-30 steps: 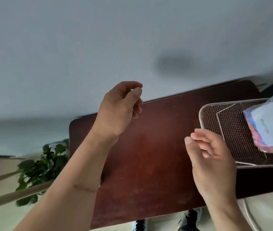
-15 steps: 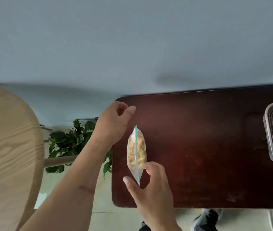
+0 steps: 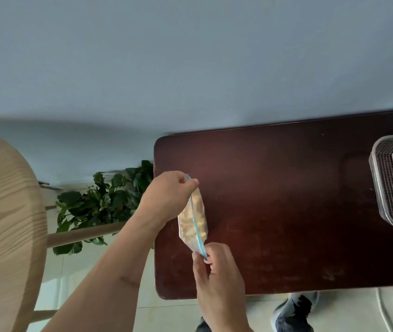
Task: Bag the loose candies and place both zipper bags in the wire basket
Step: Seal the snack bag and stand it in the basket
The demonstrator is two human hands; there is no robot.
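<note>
A clear zipper bag (image 3: 194, 221) with a blue zip strip and pale yellow candies inside stands on edge near the left end of the dark red table (image 3: 286, 212). My left hand (image 3: 166, 200) pinches the far end of its zip. My right hand (image 3: 217, 271) pinches the near end. The wire basket (image 3: 380, 195) sits at the right edge of the view, partly cut off; the part that shows holds only a wire handle. The second bag is out of view.
A round light wooden stool (image 3: 6, 224) stands at the left. A green leafy plant (image 3: 99, 202) sits on the floor between stool and table. A blue-grey wall (image 3: 190, 68) runs behind the table. My shoes (image 3: 293, 312) show below the table's near edge.
The view swung left; the basket slid to the right edge and the colourful bag in it left the view. Both hands went from empty to pinching the two ends of the candy bag's zip.
</note>
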